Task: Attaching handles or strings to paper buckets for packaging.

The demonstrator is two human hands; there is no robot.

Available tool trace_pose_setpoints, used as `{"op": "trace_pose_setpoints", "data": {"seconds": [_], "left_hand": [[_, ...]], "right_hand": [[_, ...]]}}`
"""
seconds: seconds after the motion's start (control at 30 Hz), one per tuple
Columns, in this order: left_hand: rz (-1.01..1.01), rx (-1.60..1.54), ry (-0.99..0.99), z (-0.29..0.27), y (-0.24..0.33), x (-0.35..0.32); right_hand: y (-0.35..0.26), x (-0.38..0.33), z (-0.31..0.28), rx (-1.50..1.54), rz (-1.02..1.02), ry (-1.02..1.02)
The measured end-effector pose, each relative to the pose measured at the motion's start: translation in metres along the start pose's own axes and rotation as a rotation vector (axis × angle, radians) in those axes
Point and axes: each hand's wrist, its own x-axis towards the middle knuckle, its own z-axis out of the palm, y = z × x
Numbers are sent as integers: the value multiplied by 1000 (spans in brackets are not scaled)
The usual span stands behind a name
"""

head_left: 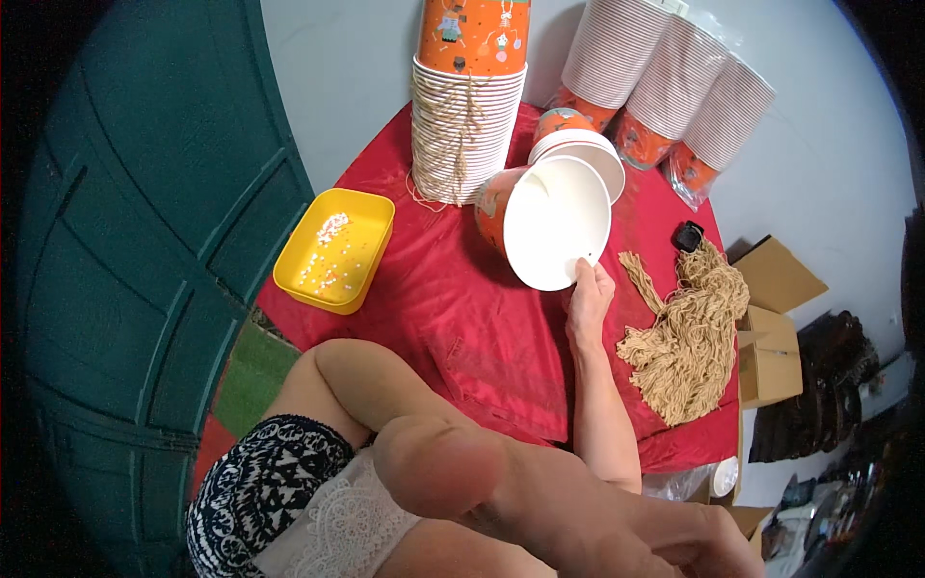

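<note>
My right hand (588,301) reaches forward from the lower edge and pinches the lower right rim of a paper bucket (554,222). The bucket lies tilted on its side, its white inside facing me and its orange printed wall (491,207) to the left. It rests on a red cloth (453,308) in front of another upturned bucket (578,144). A bundle of tan twine pieces (689,337) lies just right of my hand. My left hand is out of sight. My bent knees (424,453) fill the lower middle.
A yellow tray (371,217) holding small white beads sits at the left of the cloth. A tall stack of buckets with twine handles (469,125) stands behind. Bagged bucket stacks (665,77) lean at the back right. Also here are a small black object (688,236), a cardboard box (771,337) and a green door (145,241).
</note>
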Motion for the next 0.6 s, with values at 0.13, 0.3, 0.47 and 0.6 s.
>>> {"op": "trace_pose_setpoints", "data": {"seconds": [0.13, 0.3, 0.47, 0.6], "left_hand": [[13, -87, 12, 7, 1, 0], [32, -188, 32, 10, 8, -6], [48, -283, 38, 13, 2, -3], [54, -365, 36, 17, -1, 1]], "right_hand": [[1, 1, -1, 18, -15, -4], [2, 2, 0, 17, -23, 2], [6, 2, 1, -19, -6, -9], [6, 0, 2, 17, -6, -23]]}}
